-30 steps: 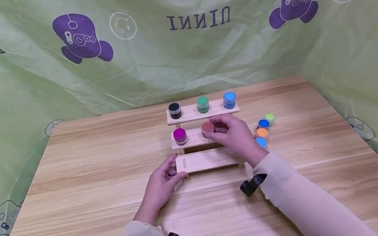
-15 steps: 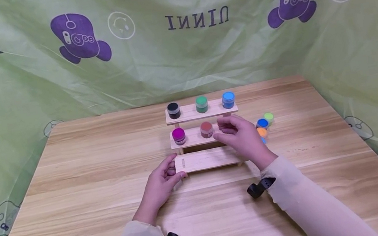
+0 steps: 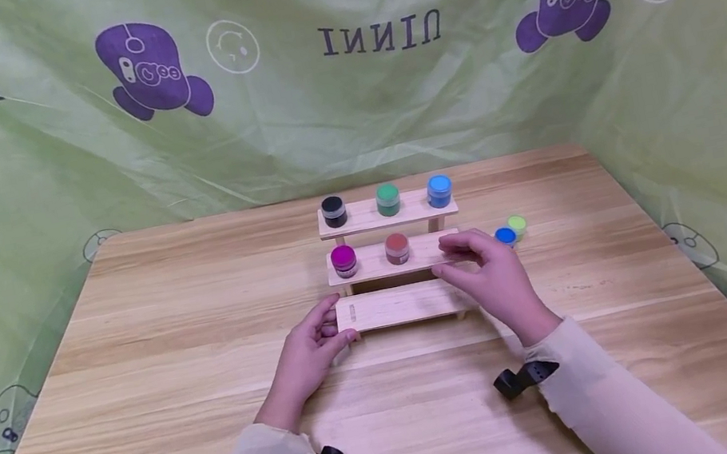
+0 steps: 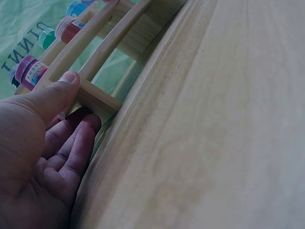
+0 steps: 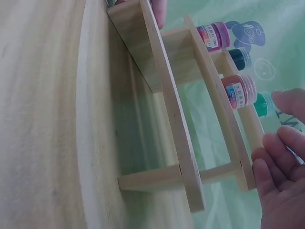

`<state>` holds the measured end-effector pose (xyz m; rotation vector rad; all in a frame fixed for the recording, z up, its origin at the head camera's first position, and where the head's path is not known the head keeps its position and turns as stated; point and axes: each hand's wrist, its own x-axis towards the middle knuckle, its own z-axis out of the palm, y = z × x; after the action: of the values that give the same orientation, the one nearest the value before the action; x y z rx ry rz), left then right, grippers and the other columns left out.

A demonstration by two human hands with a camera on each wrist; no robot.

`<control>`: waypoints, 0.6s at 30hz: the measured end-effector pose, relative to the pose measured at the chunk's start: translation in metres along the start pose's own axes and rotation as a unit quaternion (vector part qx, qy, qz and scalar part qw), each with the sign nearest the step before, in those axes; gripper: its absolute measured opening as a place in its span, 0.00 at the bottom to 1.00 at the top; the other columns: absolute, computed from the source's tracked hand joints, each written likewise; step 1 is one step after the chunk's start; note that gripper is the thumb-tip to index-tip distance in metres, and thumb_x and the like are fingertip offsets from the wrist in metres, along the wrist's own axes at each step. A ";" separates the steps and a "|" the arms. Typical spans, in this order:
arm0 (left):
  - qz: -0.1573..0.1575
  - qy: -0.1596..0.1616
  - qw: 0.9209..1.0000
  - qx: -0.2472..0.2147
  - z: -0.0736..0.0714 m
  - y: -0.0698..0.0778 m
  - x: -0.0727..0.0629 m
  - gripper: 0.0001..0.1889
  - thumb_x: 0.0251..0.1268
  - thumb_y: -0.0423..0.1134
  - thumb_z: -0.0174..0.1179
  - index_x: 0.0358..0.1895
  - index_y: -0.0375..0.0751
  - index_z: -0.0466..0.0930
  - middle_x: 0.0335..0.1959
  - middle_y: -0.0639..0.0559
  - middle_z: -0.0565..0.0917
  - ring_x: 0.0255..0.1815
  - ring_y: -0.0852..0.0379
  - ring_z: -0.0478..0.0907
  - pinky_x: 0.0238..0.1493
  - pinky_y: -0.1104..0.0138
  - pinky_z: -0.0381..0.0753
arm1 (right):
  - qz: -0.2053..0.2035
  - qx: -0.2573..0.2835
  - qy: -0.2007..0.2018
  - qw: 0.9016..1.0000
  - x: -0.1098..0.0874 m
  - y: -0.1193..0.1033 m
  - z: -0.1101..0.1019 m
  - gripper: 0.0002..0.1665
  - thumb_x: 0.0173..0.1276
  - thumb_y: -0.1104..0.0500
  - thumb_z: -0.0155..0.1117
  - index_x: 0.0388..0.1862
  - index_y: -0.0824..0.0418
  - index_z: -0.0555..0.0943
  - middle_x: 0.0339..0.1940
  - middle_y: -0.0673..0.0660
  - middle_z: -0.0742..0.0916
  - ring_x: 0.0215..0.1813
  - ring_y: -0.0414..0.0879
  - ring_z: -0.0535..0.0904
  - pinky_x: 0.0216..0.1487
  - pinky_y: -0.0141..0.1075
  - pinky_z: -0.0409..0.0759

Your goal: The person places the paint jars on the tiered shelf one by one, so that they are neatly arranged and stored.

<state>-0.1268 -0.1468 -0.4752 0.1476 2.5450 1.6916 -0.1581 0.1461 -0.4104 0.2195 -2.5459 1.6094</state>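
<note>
A three-tier wooden display rack (image 3: 395, 307) stands on the table. My left hand (image 3: 303, 363) holds the left end of its lowest shelf, the thumb (image 4: 62, 90) on the front edge. My right hand (image 3: 496, 283) hovers by the right end of the middle shelf, fingers loosely bent and nothing between them. On that shelf sit a magenta paint jar (image 3: 344, 261) and a reddish-brown paint jar (image 3: 397, 248). The top shelf bears a black jar (image 3: 334, 213), a green jar (image 3: 388, 201) and a blue jar (image 3: 440, 191).
Right of the rack, a dark blue jar (image 3: 505, 236) and a light green jar (image 3: 518, 224) stand on the wooden table (image 3: 156, 336); my right hand hides whatever is just in front of them. A green printed cloth (image 3: 316, 122) encloses the back and sides.
My right hand has let go of the reddish-brown jar on the middle shelf and drawn back to the right, covering the orange and light blue jars. The left hand has stayed in place.
</note>
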 end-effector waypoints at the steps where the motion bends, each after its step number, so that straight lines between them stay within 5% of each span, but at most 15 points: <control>1: -0.002 0.000 1.000 0.000 0.000 0.000 0.000 0.35 0.60 0.36 0.72 0.71 0.43 0.71 0.51 0.48 0.84 0.44 0.56 0.82 0.47 0.67 0.82 | -0.002 0.002 0.006 1.000 -0.001 0.001 -0.001 0.24 0.63 0.59 0.76 0.57 0.63 0.83 0.55 0.58 0.85 0.56 0.51 0.81 0.63 0.44 0.76; 12: -0.004 -0.001 1.000 0.000 -0.001 0.001 0.000 0.35 0.60 0.37 0.73 0.71 0.43 0.71 0.51 0.49 0.84 0.44 0.56 0.82 0.48 0.67 0.82 | 0.009 0.027 0.038 0.999 -0.007 0.012 -0.010 0.24 0.63 0.58 0.76 0.56 0.64 0.83 0.55 0.58 0.86 0.58 0.48 0.79 0.64 0.37 0.76; 18: -0.002 -0.003 1.000 -0.003 0.000 0.000 0.000 0.35 0.60 0.36 0.72 0.71 0.43 0.71 0.52 0.48 0.84 0.45 0.55 0.82 0.48 0.67 0.82 | 0.020 0.028 0.047 0.998 -0.010 0.013 -0.014 0.24 0.62 0.56 0.77 0.55 0.63 0.83 0.53 0.59 0.86 0.60 0.51 0.78 0.67 0.50 0.73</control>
<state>-0.1272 -0.1469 -0.4748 0.1471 2.5338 1.6956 -0.1500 0.1645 -0.4181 0.0958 -2.4534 1.6652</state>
